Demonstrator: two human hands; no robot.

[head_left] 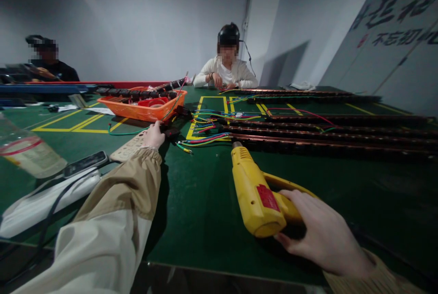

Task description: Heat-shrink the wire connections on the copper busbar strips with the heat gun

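Observation:
A yellow heat gun (253, 193) with a red label is in my right hand (318, 230), fingers over its handle. Its metal nozzle points away from me, close to the near edge of a row of long dark bars (308, 141). My left hand (153, 135) reaches forward to the far end of a beige power strip (128, 148), fingers bent. A black plug-like piece (172, 133) lies against its right side; what the fingers grip is hidden. Coloured wires (208, 139) run from the bars' left ends.
An orange basket (137, 109) with dark parts stands beyond my left hand. At left are a plastic bottle (30, 148), a phone-like device (85, 164) and a white bundle with cables (51, 198). Another person (227, 63) sits across the green table (195, 212); a second sits far left.

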